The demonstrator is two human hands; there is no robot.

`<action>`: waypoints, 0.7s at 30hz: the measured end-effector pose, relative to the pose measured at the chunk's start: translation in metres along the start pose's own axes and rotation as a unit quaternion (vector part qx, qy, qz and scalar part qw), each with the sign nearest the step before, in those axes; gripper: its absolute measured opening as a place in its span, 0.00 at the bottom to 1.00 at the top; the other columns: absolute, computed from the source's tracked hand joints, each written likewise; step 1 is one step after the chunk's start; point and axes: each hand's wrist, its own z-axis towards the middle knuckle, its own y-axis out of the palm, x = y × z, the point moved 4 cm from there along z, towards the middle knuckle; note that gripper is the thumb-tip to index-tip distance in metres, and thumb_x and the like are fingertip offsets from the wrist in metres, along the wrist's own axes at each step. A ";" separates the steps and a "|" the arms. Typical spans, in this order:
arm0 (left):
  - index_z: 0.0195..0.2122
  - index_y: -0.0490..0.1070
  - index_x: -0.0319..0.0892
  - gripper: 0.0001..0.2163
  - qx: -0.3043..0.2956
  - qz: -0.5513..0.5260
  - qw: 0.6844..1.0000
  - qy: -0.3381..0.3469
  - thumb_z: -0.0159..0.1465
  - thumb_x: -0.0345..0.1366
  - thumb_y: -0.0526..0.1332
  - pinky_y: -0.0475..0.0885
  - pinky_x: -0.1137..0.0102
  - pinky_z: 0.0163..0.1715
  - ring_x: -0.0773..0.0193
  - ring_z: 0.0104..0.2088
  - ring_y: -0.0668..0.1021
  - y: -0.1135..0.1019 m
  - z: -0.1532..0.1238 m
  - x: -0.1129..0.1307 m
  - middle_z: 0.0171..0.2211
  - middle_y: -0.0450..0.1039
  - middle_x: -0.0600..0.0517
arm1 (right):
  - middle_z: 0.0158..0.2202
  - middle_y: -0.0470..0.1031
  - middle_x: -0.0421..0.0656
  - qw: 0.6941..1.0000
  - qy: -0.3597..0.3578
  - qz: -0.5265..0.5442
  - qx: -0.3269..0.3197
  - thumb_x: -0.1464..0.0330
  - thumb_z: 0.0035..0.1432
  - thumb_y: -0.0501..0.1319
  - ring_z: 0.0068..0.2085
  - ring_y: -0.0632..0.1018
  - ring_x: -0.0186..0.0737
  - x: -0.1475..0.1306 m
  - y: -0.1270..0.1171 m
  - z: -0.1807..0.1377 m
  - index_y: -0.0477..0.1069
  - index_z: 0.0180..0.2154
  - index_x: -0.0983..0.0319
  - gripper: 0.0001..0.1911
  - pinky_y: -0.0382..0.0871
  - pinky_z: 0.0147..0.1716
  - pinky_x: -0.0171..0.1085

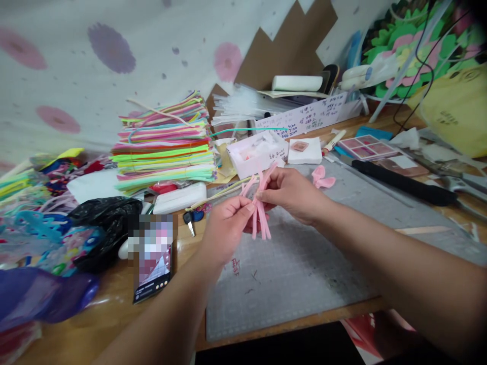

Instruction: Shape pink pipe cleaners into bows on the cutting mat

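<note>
Several pink pipe cleaners (262, 223) are bunched together between my hands, crossing at the middle and fanning out above and below. My left hand (230, 220) pinches the bunch from the left, thumb against fingers. From the right, my right hand (285, 190) grips the same bunch near its crossing. Both hands are held over the grey cutting mat (297, 274). Past my right hand, a small looped pink pipe cleaner piece (323, 177) lies on the mat. Where the strands cross is partly hidden by my fingers.
A tall stack of coloured pipe cleaners (163, 147) stands at the back left. A phone (154, 263) and keys (190, 223) lie left of the mat. Black-handled scissors (403, 182) rest at right. A white box (258, 152) sits behind my hands.
</note>
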 end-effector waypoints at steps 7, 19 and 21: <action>0.30 0.67 0.39 0.09 -0.001 -0.002 1.000 -0.022 0.61 0.39 0.57 0.70 0.73 0.21 0.67 0.22 0.76 0.000 0.000 0.001 0.24 0.75 0.52 | 0.23 0.73 0.40 0.994 0.052 0.092 -0.026 0.71 0.42 0.66 0.24 0.74 0.32 -0.001 -0.002 -0.001 0.70 0.26 0.66 0.07 0.70 0.22 0.30; 0.28 0.65 0.40 0.05 0.053 0.148 0.986 0.052 0.60 0.34 0.57 0.71 0.75 0.25 0.70 0.23 0.75 -0.001 -0.003 0.014 0.22 0.72 0.55 | 0.22 0.75 0.42 0.987 0.076 0.115 -0.079 0.73 0.43 0.65 0.24 0.76 0.32 -0.001 -0.009 0.000 0.73 0.25 0.68 0.04 0.71 0.24 0.31; 0.28 0.65 0.40 0.04 0.052 0.156 0.984 0.064 0.60 0.33 0.57 0.71 0.75 0.26 0.70 0.23 0.76 0.000 -0.004 0.013 0.22 0.72 0.55 | 0.22 0.75 0.42 0.986 0.081 0.119 -0.086 0.73 0.43 0.64 0.23 0.76 0.33 -0.002 -0.007 -0.001 0.72 0.25 0.68 0.04 0.71 0.25 0.32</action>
